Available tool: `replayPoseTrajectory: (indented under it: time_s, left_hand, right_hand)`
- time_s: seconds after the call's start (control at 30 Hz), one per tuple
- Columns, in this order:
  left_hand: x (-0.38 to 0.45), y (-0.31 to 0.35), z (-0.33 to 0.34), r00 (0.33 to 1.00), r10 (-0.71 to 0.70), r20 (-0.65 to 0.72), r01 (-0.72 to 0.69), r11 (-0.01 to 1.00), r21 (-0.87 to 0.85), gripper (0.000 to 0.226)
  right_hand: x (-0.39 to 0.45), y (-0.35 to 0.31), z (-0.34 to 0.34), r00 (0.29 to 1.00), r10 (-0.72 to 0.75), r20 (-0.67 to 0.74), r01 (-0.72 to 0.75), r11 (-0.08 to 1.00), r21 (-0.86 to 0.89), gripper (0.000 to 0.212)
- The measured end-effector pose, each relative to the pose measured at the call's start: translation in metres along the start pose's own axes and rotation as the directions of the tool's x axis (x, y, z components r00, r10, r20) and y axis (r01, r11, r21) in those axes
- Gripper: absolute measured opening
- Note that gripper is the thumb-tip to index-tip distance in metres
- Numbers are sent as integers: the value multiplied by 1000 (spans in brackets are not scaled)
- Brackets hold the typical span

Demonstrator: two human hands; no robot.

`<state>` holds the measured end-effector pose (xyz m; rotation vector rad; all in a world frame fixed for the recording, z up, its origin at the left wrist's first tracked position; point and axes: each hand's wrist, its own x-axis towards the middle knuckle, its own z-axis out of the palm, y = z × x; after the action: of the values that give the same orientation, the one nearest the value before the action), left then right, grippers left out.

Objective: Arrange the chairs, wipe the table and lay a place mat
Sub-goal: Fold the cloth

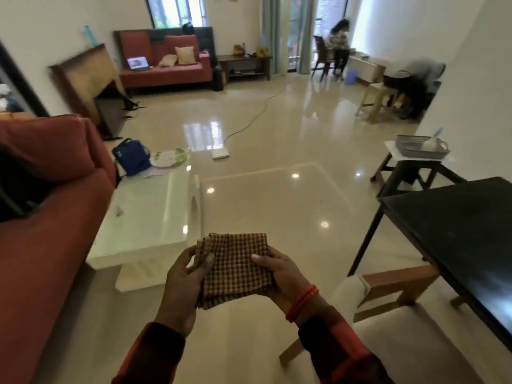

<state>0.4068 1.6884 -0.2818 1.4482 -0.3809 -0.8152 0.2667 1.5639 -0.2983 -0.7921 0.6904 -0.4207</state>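
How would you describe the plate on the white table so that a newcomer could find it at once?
Start at the near red sofa on the left; the glossy white table stands beside it. At the table's far end, the plate lies flat next to a blue bag. It is white with green leaf prints, the only patterned dish there.

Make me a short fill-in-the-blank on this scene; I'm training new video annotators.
1. Both hands, left hand and right hand, hold a folded brown-and-cream checked ____.
2. A string of ____ beads circles the right wrist.
3. The blue bag rests on the glossy ____ coffee table.
4. The dark tabletop lies on the person's ____ side.

Missing words: cloth; red; white; right
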Motion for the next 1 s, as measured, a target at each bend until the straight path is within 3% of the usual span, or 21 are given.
replayPoseTrajectory:
  time_s: [0.5,0.7,1.0]
  left_hand:
    - [325,71,74,913,-85,399,70,996,54,23]
    - [415,92,117,875,-129,466,102,991,83,26]
    - [552,97,237,833,-173,526,120,984,135,26]
  right_hand:
    - [219,-137,9,926,-199,-322,240,966,95,23]
    - [291,-181,-5,891,-220,-397,294,946,136,24]
    - [408,-265,-96,837,-257,-483,360,924,133,27]
